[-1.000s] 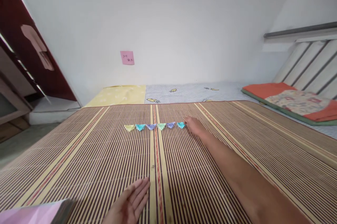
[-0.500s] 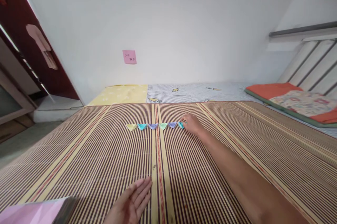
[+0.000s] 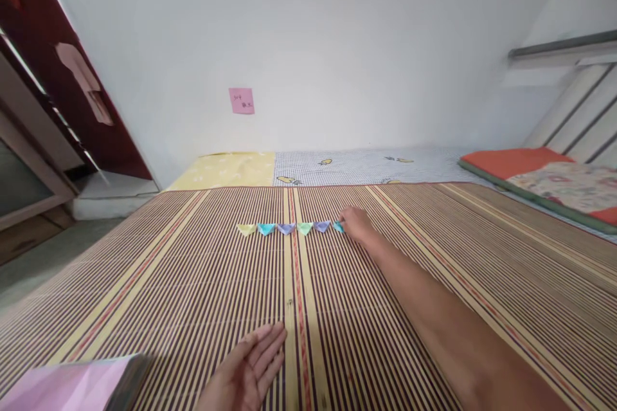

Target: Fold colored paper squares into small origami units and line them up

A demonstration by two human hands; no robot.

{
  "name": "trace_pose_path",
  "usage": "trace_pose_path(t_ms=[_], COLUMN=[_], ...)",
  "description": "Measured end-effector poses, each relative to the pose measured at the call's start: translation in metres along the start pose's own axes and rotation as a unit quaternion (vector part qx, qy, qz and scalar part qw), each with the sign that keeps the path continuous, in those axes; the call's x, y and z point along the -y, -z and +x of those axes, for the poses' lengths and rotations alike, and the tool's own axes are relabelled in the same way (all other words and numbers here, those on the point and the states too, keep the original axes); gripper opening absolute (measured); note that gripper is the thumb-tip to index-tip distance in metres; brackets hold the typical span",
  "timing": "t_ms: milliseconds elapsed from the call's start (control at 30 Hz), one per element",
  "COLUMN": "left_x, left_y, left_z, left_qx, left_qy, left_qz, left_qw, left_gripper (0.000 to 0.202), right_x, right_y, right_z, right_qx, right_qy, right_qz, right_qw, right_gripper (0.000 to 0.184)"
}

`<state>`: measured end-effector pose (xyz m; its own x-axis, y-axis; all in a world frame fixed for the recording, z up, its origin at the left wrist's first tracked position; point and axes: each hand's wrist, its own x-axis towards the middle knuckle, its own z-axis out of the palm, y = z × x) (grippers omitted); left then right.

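Several small folded paper triangles lie in a row across the striped bamboo mat (image 3: 212, 282), points toward me. From the left come a yellow triangle (image 3: 246, 229), a teal triangle (image 3: 266, 229), a purple triangle (image 3: 286, 229), a green triangle (image 3: 305, 228) and another purple triangle (image 3: 322, 226). At the right end, my right hand (image 3: 355, 223) has its fingers closed on a teal folded paper triangle (image 3: 338, 227), which it partly hides. My left hand (image 3: 253, 363) rests low in front, palm up and open, with nothing in it.
A pink-topped stack (image 3: 72, 385) sits at the near left. Beyond the mat are a yellow cloth (image 3: 226, 170) and a checked sheet (image 3: 357, 163) along the wall. An orange-edged folded quilt (image 3: 554, 179) lies at the right. A pink note (image 3: 241, 101) is stuck on the wall.
The whole view has shifted slightly, moving the scene a little to the right. My right hand stays at the last teal triangle, and my left hand remains open.
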<state>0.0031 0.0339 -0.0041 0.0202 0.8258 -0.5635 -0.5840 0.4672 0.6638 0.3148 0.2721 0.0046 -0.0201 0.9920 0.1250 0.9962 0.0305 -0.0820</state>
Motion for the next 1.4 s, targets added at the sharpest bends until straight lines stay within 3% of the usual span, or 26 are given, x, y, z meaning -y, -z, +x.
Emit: trace_pose_path(t_ms=[400,733,967,1400], left_x=[0.009,0.008,0.007,0.006], left_y=[0.009,0.007,0.009,0.007], left_z=[0.01,0.008,0.009,0.006], left_qx=[0.005,-0.006,0.005,0.007], left_qy=[-0.016,-0.01,-0.001,-0.005], left_qz=[-0.006,-0.005,-0.015,0.004], left_qw=[1.0,1.0,1.0,1.0], left_gripper=[0.042,0.042,0.045,0.04], right_x=[0.011,0.034,0.05,0.051], right_y=[0.007,0.015,0.008,0.009], right_z=[-0.002,-0.001,0.008,0.007], right_qx=[-0.004,-0.019,0.002,0.037], right_qy=[0.009,0.114,0.08,0.055], right_qz=[-0.028,0.0,-0.013,-0.02], right_qw=[1.0,0.993,0.997,0.998], right_gripper=[0.031,0.029,0.029,0.029])
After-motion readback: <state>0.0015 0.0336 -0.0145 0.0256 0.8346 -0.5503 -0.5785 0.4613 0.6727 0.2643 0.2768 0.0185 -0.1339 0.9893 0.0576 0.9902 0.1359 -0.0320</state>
